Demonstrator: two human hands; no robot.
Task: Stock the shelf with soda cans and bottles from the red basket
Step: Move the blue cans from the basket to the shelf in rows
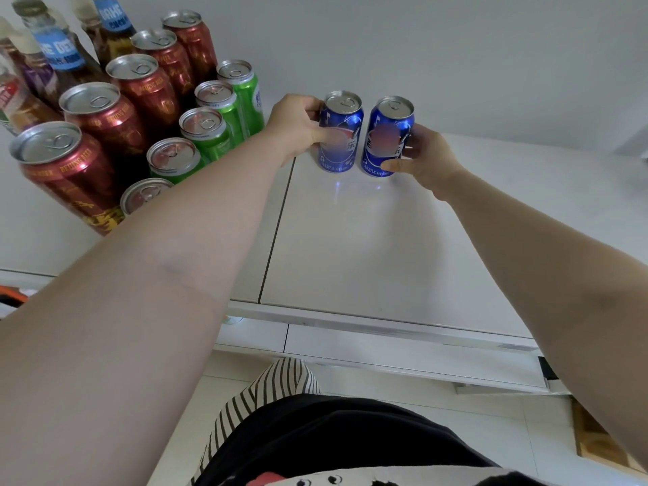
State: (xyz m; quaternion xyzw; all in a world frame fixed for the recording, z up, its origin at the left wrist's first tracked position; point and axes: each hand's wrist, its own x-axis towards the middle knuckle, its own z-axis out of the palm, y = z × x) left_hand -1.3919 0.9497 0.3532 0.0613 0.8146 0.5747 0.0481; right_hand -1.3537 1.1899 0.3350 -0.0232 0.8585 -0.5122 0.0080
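Centre frame, on the white shelf (350,240), the left hand (298,126) grips one upright blue aluminium soda can (341,133); the right hand (426,159) grips its twin blue can (387,136) just beside, both arms outstretched.

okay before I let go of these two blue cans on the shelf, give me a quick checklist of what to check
1. Left blue can upright, base on the shelf: ok.
2. Right blue can upright, base on the shelf: ok.
3. Left hand and right hand each hold one can: ok.
4. Gap between the two cans: ok, narrow, not touching.
5. Left can apart from the green cans: ok.
6. Cans pushed fully back to the wall: cannot tell.
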